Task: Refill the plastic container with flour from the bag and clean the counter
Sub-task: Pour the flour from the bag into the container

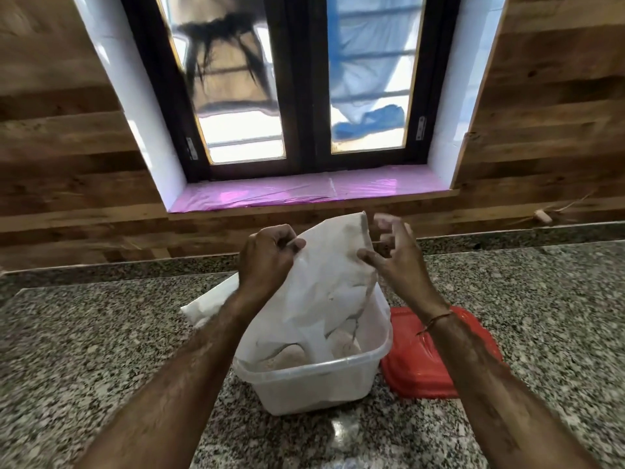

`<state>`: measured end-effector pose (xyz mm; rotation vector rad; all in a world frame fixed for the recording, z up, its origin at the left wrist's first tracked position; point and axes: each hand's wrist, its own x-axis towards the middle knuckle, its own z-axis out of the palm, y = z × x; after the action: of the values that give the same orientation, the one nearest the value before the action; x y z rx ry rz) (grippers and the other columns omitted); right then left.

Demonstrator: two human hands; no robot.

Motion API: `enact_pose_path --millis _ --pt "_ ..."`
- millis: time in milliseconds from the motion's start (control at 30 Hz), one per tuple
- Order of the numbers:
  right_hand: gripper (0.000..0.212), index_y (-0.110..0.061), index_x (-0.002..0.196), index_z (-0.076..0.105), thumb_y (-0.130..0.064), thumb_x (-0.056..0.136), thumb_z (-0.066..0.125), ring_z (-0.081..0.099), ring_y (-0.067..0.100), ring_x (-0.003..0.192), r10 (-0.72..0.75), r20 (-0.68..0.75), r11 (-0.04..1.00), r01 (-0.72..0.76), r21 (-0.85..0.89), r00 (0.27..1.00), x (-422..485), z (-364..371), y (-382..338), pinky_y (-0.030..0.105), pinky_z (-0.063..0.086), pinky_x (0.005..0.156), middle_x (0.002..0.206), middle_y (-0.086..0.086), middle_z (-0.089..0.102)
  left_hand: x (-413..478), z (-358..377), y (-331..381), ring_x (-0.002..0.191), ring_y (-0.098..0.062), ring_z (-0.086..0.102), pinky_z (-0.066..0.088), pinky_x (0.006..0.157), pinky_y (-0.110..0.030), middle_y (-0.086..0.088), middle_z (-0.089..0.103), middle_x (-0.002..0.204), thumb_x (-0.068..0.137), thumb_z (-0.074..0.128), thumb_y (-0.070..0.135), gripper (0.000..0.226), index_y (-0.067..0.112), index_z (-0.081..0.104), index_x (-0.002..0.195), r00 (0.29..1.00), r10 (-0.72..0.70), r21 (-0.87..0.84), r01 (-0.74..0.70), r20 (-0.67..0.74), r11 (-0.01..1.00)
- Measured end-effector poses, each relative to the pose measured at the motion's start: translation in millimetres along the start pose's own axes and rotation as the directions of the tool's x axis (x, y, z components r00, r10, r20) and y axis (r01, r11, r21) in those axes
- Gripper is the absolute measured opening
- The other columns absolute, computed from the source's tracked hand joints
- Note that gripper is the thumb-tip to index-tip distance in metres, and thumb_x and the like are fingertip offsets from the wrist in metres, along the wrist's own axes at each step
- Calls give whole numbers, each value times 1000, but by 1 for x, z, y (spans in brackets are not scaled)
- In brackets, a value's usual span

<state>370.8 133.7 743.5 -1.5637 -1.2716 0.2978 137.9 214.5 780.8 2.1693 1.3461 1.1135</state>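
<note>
Head view, and the white flour bag (pixel 324 282) is up on end over the counter (pixel 101 333), crumpled and creased, its lower end dropped inside the clear plastic container (pixel 314 384). Pale, beige-white flour (pixel 287 358) sits in soft mounds at the bottom of the tub, under the bag's folds. The left hand (pixel 267 255) has its fingers curled tight, pinching the bag's upper left edge. The right hand (pixel 392 255) is at the top right corner, fingers apart, loosely bent and blurred, with the thumb tip against the paper; the fingers don't seem to grasp anything. The red lid (pixel 416 367) lies flat on the speckled granite, just beside the container's right wall, partly under the right forearm.
</note>
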Motion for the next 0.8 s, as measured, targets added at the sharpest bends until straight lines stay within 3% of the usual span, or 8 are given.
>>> enact_pose_path --millis 67,167,267,400,500,600,700,800 --pt "63 -39 135 55 -41 78 82 53 13 120 -192 23 967 193 -168 981 8 -3 -19 35 50 96 135 -7 56 -1 1 10 68 -18 62 42 59 -31 8 62 62 88 75 38 25 19 68 75 998 64 78 -65 18 995" --pt "22 -36 100 71 -38 80 80 64 6 98 -250 49 905 252 -343 967 22 -1 -40 43 52 89 98 -18 72 -3 0 20 63 -14 56 33 60 -28 11 56 58 89 76 39 27 19 68 74 993 112 110 -116 39 987" --pt "12 -23 76 73 -18 81 82 65 -12 70 -81 42 996 83 -44 996 31 -3 -43 22 52 71 71 -16 72 -4 -15 8 68 -8 59 34 59 -26 12 64 66 88 72 53 32 23 70 76 995 66 160 -76 70 984" --pt "13 -18 76 73 -12 86 78 62 -2 65 79 107 977 -99 192 991 31 0 -37 27 50 68 68 -11 71 -8 -42 -27 72 -17 64 42 61 -29 10 66 69 83 78 50 29 23 70 75 995 -9 231 -15 103 973" --pt "9 -24 94 77 -23 86 79 67 3 87 -42 98 997 49 -67 994 31 9 -46 34 54 84 90 -11 75 -14 -45 -31 70 -16 62 41 62 -30 8 65 65 79 83 44 28 20 70 74 998 15 262 -28 53 965" --pt "40 -39 121 68 -44 83 79 65 11 109 -242 235 867 318 -384 942 28 17 -76 40 48 96 116 -11 73 -14 -42 -22 73 -13 64 39 61 -28 11 66 67 79 84 44 26 21 71 77 994 105 313 -106 20 944" --pt "19 -33 100 78 -45 86 76 64 10 91 -238 354 813 385 -437 905 29 26 -94 27 40 76 99 -12 75 -7 -47 -12 78 -15 68 51 67 -32 8 72 74 80 82 48 27 23 72 79 988 144 314 -152 51 937" --pt "12 -29 86 78 -41 86 77 64 9 84 -168 344 880 298 -369 924 37 24 -84 24 41 63 76 -18 65 0 -66 -18 81 -14 67 44 68 -30 9 74 79 82 74 61 36 25 73 82 992 43 368 -84 118 926"
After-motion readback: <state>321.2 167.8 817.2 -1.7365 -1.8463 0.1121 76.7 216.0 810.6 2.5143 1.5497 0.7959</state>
